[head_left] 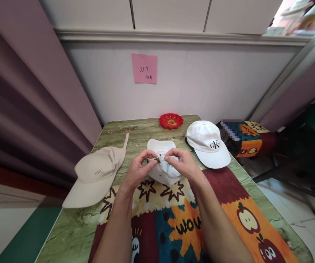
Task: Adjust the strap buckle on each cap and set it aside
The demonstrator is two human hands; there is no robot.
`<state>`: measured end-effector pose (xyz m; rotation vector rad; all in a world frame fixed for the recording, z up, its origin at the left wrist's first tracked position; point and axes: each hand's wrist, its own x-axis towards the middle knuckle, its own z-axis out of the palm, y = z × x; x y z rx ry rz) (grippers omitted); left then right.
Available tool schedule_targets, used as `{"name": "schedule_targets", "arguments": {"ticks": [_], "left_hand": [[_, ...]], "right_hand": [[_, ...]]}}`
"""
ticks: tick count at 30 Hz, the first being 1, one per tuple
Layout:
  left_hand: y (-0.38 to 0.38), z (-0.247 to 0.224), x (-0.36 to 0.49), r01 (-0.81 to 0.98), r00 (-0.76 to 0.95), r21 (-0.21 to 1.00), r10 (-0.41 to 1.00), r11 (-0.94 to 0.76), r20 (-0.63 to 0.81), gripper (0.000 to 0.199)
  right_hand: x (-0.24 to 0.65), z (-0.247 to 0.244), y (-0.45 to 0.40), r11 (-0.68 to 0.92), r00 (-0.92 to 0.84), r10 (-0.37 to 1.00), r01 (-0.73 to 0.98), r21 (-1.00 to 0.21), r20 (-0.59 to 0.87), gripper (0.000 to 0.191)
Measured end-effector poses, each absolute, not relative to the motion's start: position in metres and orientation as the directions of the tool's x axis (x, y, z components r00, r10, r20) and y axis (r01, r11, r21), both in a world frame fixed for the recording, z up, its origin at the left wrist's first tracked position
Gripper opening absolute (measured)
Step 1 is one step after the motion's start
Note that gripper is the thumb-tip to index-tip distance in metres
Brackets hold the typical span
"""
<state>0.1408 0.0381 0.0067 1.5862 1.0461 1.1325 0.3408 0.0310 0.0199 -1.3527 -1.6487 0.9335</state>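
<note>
A white baseball cap [162, 177] rests on the table between my hands, its brim pointing toward the wall and its back opening facing up at me. My left hand [142, 166] pinches one side of its back strap, near a small dark buckle or tab. From the other side, my right hand [183, 164] grips the strap between thumb and fingers, with the fingertips of both hands nearly meeting. To the left lies a beige cap [98, 170] with a small striped logo, its strap end sticking up loose. A white cap with black letters [205, 138] sits at the right, on top of something dark.
A red scalloped dish [171, 121] stands near the wall at the back. The green wood-patterned table [72, 226] carries a colourful printed cloth [162, 233] at its front. A pink note [144, 68] sticks to the wall. Curtains hang at the left; a dark-framed chair stands right.
</note>
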Motion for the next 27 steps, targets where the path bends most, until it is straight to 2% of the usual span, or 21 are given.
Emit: {"name": "schedule_targets", "arguments": {"ticks": [4, 9, 15, 18, 21, 25, 27], "left_hand": [[0.038, 0.006, 0.142, 0.119, 0.186, 0.974, 0.968, -0.194, 0.17, 0.018], [0.036, 0.009, 0.143, 0.168, 0.185, 0.961, 0.965, -0.219, 0.187, 0.015], [0.036, 0.014, 0.149, 0.406, 0.131, 0.828, 0.922, -0.386, 0.366, 0.01], [0.03, 0.02, 0.151, 0.554, 0.006, 0.762, 0.917, -0.334, 0.398, 0.014], [0.023, 0.028, 0.146, 0.576, -0.045, 0.798, 0.967, -0.179, 0.249, 0.022], [0.018, 0.032, 0.14, 0.414, 0.026, 0.91, 0.999, 0.032, -0.047, 0.031], [0.019, 0.03, 0.141, 0.331, 0.057, 0.936, 0.987, 0.122, -0.149, 0.034]], "right_hand": [[0.34, 0.016, 0.032, 0.152, -0.136, 0.985, 0.36, -0.921, 0.11, 0.017], [0.34, 0.017, 0.032, 0.15, -0.137, 0.984, 0.333, -0.931, 0.109, 0.017], [0.339, 0.013, 0.033, 0.144, -0.151, 0.984, 0.347, -0.927, 0.096, 0.018], [0.337, 0.011, 0.034, 0.12, -0.136, 0.988, 0.366, -0.923, 0.074, 0.019], [0.334, 0.011, 0.033, 0.106, -0.122, 0.99, 0.379, -0.919, 0.064, 0.018], [0.332, 0.012, 0.032, 0.099, -0.152, 0.987, 0.352, -0.931, 0.048, 0.017], [0.331, 0.011, 0.031, 0.092, -0.166, 0.985, 0.326, -0.941, 0.039, 0.017]]}}
